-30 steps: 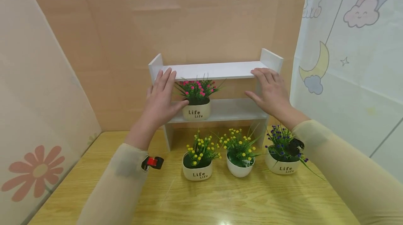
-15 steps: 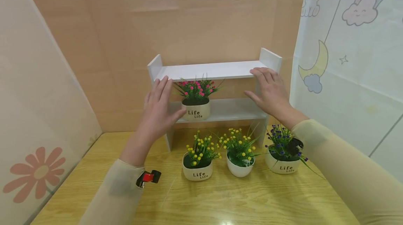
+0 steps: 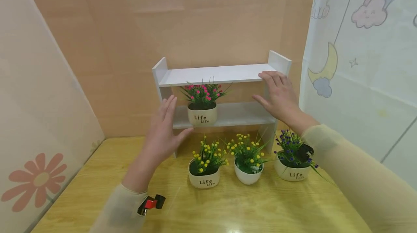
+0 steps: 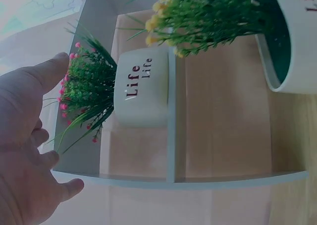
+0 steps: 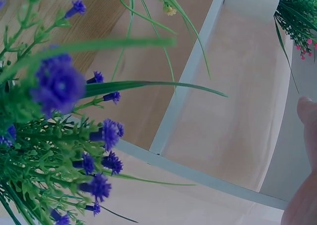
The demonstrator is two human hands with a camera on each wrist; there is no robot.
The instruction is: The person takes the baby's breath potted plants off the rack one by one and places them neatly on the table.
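A white two-tier shelf (image 3: 215, 74) stands at the back of the wooden table. My right hand (image 3: 279, 93) rests its fingers on the front right of the upper board, thumb apart. In front of the shelf's left side my left hand (image 3: 161, 135) is held in the air, fingers straight and thumb spread, with nothing in it. Nearest to it, on the middle board, is a cream pot of pink flowers (image 3: 202, 114) lettered "Life". The left wrist view shows this pink flower pot (image 4: 141, 88) beyond the left fingers, apart from them.
On the table before the shelf stand a cream pot of yellow flowers (image 3: 204, 180), a round white pot of yellow flowers (image 3: 248, 177) and a pot of purple flowers (image 3: 292, 173) under the right forearm. A tan backdrop (image 3: 208, 19) hangs behind; printed walls flank both sides.
My left hand has come off the upper board's left front and moved down toward me. The right hand stays on the upper board. The pots have not moved.
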